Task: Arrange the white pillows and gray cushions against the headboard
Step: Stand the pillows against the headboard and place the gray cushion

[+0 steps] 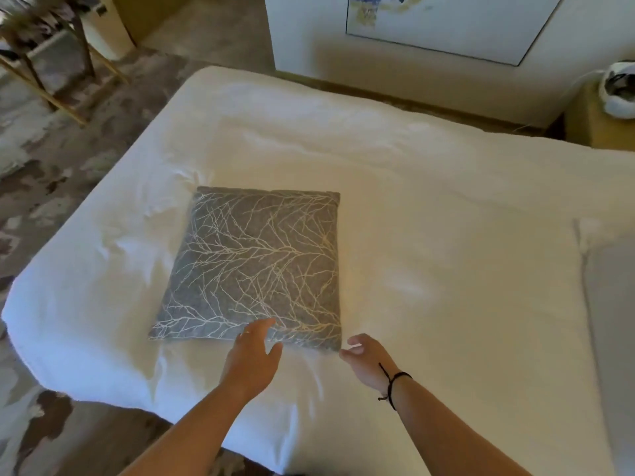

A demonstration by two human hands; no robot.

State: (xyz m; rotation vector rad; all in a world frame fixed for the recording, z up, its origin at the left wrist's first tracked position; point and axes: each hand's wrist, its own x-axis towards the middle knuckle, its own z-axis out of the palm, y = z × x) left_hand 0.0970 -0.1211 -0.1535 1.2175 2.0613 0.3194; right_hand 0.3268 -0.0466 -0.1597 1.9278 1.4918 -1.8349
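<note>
Gray cushion [254, 266] flat on white bed [429, 207], left hand [252, 355] spread touching its edge, right hand [366, 355] loosely open beside its corner

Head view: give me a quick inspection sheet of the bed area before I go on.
Surface: bed covered in white bedding, wrinkled near the cushion.
Job's things: one gray cushion with a pale branch pattern lies flat on the bed; a white pillow shows partly at the right edge.
Clutter: nothing seen on the bed.
Grippers: left hand open, fingertips on the cushion's near edge; right hand loosely curled at the cushion's near right corner, holding nothing; black cord on its wrist.
Cables: nothing seen.
Surroundings: patterned carpet, wooden stand far left, framed picture on the wall, white object on the nightstand.
</note>
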